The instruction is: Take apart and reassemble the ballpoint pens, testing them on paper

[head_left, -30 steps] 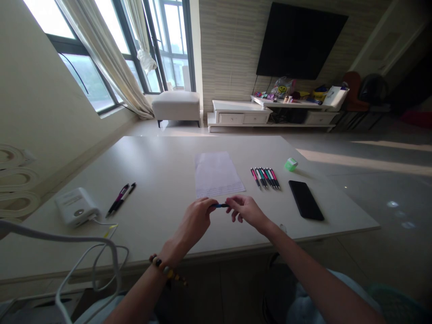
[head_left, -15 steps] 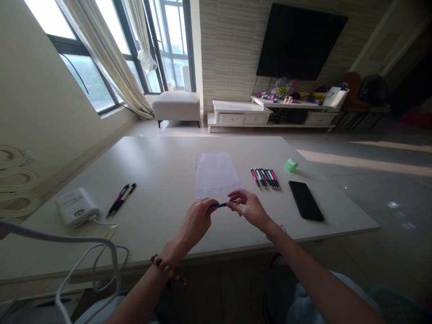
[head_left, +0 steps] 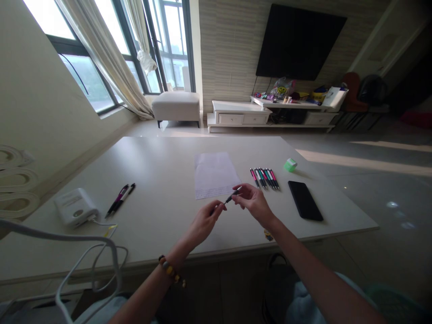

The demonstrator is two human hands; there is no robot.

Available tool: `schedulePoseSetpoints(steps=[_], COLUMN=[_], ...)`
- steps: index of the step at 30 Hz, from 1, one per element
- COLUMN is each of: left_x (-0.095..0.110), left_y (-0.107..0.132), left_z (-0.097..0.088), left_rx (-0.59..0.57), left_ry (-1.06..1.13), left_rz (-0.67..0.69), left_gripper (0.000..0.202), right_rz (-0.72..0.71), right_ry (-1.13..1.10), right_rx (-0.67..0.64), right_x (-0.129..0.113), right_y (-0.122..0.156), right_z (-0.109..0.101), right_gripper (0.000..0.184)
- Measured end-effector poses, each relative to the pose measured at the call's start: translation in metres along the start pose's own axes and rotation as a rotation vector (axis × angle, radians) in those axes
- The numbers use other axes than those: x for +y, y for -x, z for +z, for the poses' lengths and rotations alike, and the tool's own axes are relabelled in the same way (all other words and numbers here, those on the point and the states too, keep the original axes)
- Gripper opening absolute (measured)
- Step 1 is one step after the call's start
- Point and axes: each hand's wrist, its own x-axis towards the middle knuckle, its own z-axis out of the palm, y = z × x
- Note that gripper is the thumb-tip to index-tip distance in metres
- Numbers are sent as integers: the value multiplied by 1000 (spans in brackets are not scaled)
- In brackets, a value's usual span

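A thin dark pen (head_left: 232,196) with a silvery upper end slants between my two hands, above the table just in front of the paper. My right hand (head_left: 253,203) pinches its upper part between thumb and fingers. At its thin lower end, my left hand (head_left: 206,218) has its fingertips closed; a dark bit shows between them, mostly hidden. A white sheet of paper (head_left: 214,173) with lines of writing along its near edge lies beyond the hands. To the right of the paper, several pens (head_left: 265,178) with pink, white and green barrels lie in a row.
A black phone (head_left: 305,200) and a small green container (head_left: 290,165) are at the right. On the left lie two pens (head_left: 120,200) near a white charger box (head_left: 76,208) with a cable (head_left: 114,265). A small cartoon figure (head_left: 268,235) sits by the table's front edge.
The pen has gone from nearly level to slanted, its right end raised. My right hand has shifted slightly right, my left hand also a little right. The blue part is now out of sight.
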Motion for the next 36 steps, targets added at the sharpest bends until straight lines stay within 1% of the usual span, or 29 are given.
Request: schedulePoseSetpoints(steps=[2, 5, 7, 8, 9, 10, 12, 13, 14, 16, 18, 20, 22, 23, 24, 26, 28, 30, 31, 33, 36], left_x=[2, 0, -4, -6, -9, -12, -17, -19, -21, -23, -24, -24, -23, -23, -22, -23, -23, -23, -22, -21, -20], left_y=[1, 0, 0, 0, 0, 0, 2, 3, 4, 6, 9, 11, 13, 14, 14, 15, 16, 16, 17, 18, 20], left_z=[4, 8, 9, 10, 11, 11, 13, 14, 14, 16, 16, 17, 18, 19, 20, 23, 27, 30, 32, 34, 35], left_rx=[-19, -29, -23, -14, -2, 13, 42, 55, 67, 85, 96, 100, 104, 104, 103, 89, 56, 22, 9, -6, 9], left_ry=[55, 115, 162, 192, 227, 263, 335, 371, 403, 448, 470, 482, 510, 530, 553, 591, 603, 600, 597, 591, 585], left_rz=[-18, -33, -46, -57, -71, -92, -144, -171, -195, -231, -254, -273, -289, -298, -307, -320, -324, -324, -325, -333, -353], left_gripper=[38, 37, 35, 35, 34, 34, 33, 33, 33, 33, 33, 33, 33, 33, 33, 33, 35, 36, 37, 37, 37], right_rz=[-33, -69, -40, 3, 68, 147, 279, 306, 304, 254, 212, 196, 164, 142, 127, 125, 146, 145, 139, 140, 194], right_ry=[-20, -101, -139, -126, -83, -4, 239, 382, 520, 737, 845, 864, 805, 731, 629, 386, 199, 121, 105, 62, -3], right_rx=[48, 205, 298, 313, 295, 246, 123, 76, 45, 19, -1, 8, 60, 77, 74, 3, -83, -117, -113, -59, 90], right_x=[-2, -8, -9, -8, -5, 0, 13, 20, 27, 39, 45, 44, 37, 32, 27, 19, 14, 12, 12, 12, 13], right_y=[0, -3, -8, -10, -12, -14, -14, -13, -11, -7, -4, -3, -4, -5, -5, -5, -2, 1, 2, 0, -7], right_z=[-1, -9, -18, -22, -26, -29, -30, -29, -27, -23, -19, -18, -17, -15, -13, -7, 2, 10, 13, 15, 7], right_gripper=[33, 36, 37, 36, 35, 34, 33, 36, 40, 48, 52, 50, 38, 32, 30, 35, 38, 37, 35, 32, 29])
